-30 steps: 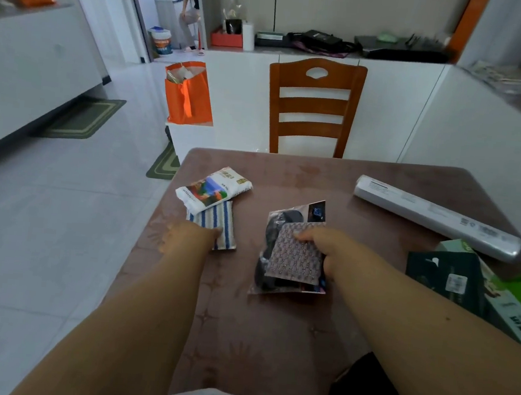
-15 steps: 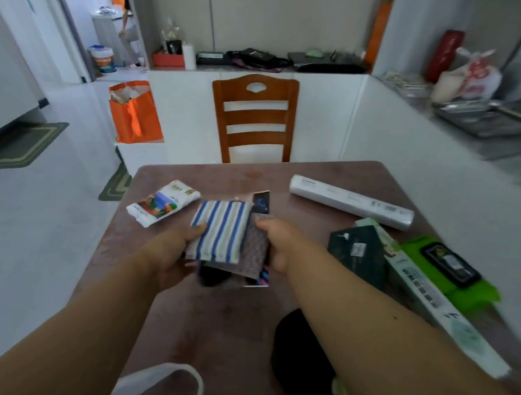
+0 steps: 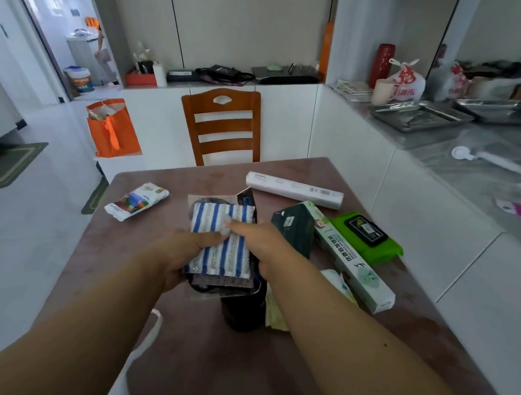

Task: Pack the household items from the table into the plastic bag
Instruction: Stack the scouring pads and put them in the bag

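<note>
Both hands hold a small stack above the brown table (image 3: 174,348). On top lies a blue-and-white striped cloth (image 3: 222,247); under it is a clear packet with dark contents (image 3: 217,198). My left hand (image 3: 180,253) grips the stack's left edge with the thumb on the cloth. My right hand (image 3: 264,245) holds the right edge, thumb pressing the cloth. A white plastic bag (image 3: 139,354) shows its handle at the table's near edge, below my left forearm.
On the table lie a tissue pack (image 3: 136,201), a white roll box (image 3: 295,189), a dark green box (image 3: 294,229), a long white-green box (image 3: 352,257), a green wipes pack (image 3: 367,236) and a black object (image 3: 243,310). A wooden chair (image 3: 223,127) stands beyond; a counter lies right.
The striped cloth was lifted from beside the tissue pack and laid on the clear packet. Both hands now hold the stack together, nearer to me. The view has swung right.
</note>
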A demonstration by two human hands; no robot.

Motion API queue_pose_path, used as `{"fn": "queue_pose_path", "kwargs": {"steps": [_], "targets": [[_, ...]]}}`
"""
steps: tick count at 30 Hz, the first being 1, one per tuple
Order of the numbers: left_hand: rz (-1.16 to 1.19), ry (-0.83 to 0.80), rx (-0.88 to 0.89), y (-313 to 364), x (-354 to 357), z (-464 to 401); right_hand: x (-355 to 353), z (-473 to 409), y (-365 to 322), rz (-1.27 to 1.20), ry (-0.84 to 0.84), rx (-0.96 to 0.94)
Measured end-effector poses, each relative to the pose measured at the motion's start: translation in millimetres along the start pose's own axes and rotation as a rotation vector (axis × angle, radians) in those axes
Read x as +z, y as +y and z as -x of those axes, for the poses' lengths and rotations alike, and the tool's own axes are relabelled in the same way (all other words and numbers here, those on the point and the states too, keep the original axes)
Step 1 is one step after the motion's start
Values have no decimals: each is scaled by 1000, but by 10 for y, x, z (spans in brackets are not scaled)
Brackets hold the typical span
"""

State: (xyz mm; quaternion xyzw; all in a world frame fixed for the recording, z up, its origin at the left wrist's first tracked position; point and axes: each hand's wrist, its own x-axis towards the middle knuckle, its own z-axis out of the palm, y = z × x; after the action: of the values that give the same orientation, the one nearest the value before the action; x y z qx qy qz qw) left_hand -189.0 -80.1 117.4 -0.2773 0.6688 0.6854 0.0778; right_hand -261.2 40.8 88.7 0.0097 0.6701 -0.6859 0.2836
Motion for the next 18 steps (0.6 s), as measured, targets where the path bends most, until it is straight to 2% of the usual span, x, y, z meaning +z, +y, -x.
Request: {"fn": "queue_pose_path", "kwargs": {"steps": [4, 8, 13, 15, 18], "targets": [[34, 89, -39, 33, -28, 326, -112, 305, 5, -93, -36, 1], [-19, 228, -27, 31, -462, 767, 9, 662, -10, -94, -118, 26], [-149, 458, 26, -259, -1099, 1506, 552, 1055, 216, -2, -332, 119], [-254, 545, -13, -407, -1327, 1782, 782, 1219, 336, 58, -403, 171], [-667, 536, -164, -656, -1556, 2080, 1065, 1389, 537, 216, -471, 206]]}}
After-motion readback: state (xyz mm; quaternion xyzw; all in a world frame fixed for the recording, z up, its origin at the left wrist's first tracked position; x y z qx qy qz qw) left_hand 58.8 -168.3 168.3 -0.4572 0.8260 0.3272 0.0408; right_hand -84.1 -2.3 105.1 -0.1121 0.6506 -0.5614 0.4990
